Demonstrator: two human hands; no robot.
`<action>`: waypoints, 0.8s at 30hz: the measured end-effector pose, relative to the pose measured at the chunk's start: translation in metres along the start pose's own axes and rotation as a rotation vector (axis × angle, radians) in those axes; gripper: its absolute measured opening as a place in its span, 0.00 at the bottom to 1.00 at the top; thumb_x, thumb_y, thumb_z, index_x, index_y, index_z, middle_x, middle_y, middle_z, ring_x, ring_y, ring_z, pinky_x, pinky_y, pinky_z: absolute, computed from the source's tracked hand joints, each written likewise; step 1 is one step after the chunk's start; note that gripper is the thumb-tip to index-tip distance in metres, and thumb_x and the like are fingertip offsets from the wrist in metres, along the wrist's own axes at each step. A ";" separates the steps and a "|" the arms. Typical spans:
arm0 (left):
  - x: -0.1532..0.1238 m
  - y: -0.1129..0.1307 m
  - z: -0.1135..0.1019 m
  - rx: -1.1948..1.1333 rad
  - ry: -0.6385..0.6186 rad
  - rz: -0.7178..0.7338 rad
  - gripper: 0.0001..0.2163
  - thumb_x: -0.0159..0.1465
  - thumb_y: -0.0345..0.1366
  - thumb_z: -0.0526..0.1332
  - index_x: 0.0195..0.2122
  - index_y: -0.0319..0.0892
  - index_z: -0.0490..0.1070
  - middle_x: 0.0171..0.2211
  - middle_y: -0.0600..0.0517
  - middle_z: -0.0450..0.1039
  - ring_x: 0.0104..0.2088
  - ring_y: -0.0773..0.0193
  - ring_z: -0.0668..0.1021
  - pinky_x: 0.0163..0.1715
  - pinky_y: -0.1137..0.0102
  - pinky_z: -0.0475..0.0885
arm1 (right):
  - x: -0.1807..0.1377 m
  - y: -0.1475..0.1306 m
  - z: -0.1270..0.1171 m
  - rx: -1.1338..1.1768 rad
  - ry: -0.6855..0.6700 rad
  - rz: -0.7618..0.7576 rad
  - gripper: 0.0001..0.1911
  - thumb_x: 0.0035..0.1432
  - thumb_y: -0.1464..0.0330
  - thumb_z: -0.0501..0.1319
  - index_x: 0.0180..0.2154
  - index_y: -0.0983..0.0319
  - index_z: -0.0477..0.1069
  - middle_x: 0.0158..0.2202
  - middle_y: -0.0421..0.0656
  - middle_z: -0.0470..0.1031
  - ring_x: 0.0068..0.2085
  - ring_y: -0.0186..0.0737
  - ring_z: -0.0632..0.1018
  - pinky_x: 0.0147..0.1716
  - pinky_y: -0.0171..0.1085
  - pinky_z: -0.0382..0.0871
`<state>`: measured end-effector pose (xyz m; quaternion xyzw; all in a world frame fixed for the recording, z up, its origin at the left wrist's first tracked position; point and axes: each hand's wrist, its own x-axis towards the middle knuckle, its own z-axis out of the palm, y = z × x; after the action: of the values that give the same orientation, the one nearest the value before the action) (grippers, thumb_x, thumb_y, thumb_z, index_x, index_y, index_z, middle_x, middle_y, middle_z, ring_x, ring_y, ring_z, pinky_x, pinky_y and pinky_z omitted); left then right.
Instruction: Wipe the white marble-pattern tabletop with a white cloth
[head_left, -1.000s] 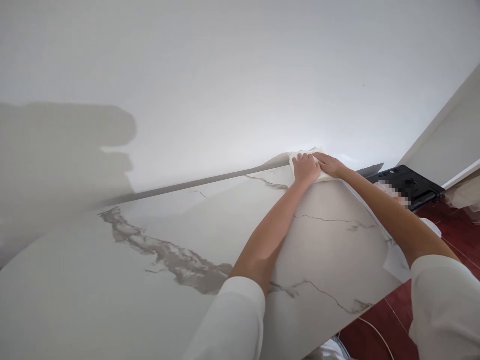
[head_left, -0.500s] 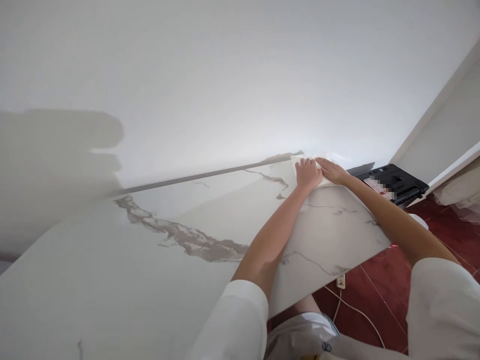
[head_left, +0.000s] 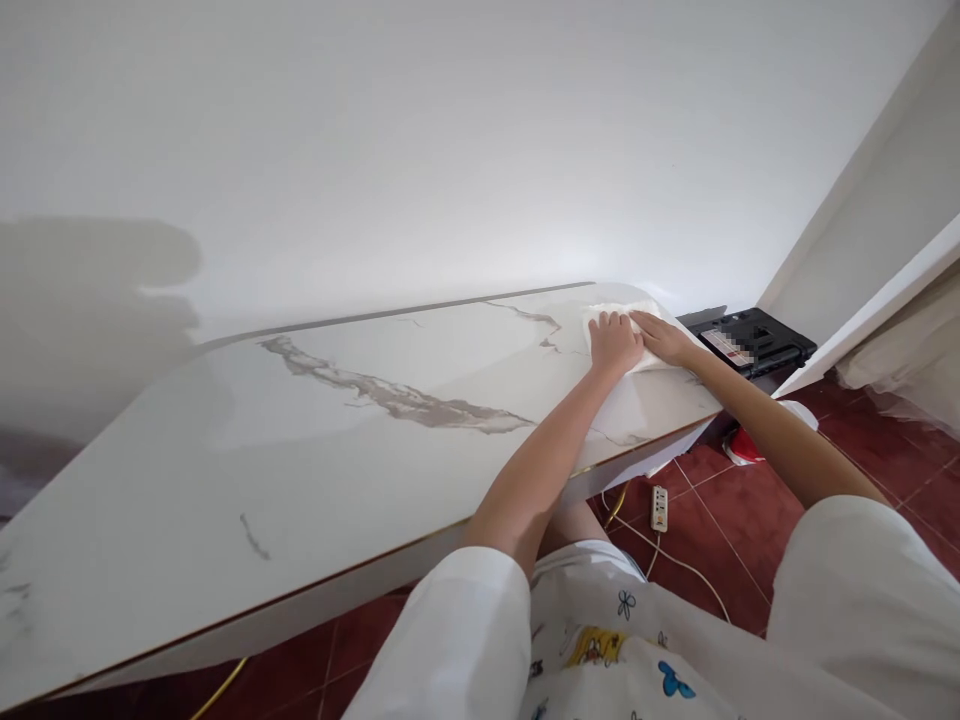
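Note:
A white cloth [head_left: 626, 312] lies near the far right corner of a white marble-patterned table [head_left: 315, 440] set against a white wall. My left hand [head_left: 613, 343] presses down on the cloth with its fingers curled together. My right hand [head_left: 664, 338] lies flat on the cloth beside it, fingers stretched toward the left hand. Both arms reach out across the table's right end.
A black device [head_left: 750, 338] sits on the floor past the table's right end. A white power strip [head_left: 659, 507] with its cord lies on the dark red tiled floor below the table edge. A red and white object [head_left: 742, 445] rests near it.
The view has pulled back and tilted down, showing more of the table and floor. Both hands stay on the cloth and have drawn slightly back from the wall edge.

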<state>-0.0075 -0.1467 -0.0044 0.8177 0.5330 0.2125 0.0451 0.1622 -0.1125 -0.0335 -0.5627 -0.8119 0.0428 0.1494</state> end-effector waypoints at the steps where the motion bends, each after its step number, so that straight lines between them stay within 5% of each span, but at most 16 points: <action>1: -0.006 0.004 -0.001 0.003 -0.005 0.000 0.17 0.70 0.37 0.47 0.55 0.39 0.67 0.56 0.42 0.69 0.61 0.50 0.64 0.60 0.56 0.57 | -0.006 -0.001 0.000 0.002 0.006 -0.009 0.31 0.68 0.58 0.42 0.68 0.61 0.53 0.70 0.44 0.55 0.70 0.49 0.57 0.68 0.53 0.52; 24: -0.104 0.058 -0.017 0.074 -0.019 0.014 0.22 0.69 0.38 0.47 0.61 0.33 0.63 0.61 0.38 0.64 0.64 0.45 0.61 0.62 0.50 0.56 | -0.115 -0.033 -0.008 -0.029 0.081 -0.138 0.30 0.68 0.58 0.42 0.68 0.58 0.55 0.67 0.43 0.62 0.69 0.48 0.59 0.67 0.54 0.56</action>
<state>-0.0007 -0.2671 -0.0027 0.8244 0.5345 0.1852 0.0184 0.1719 -0.2315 -0.0401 -0.5089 -0.8425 -0.0021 0.1769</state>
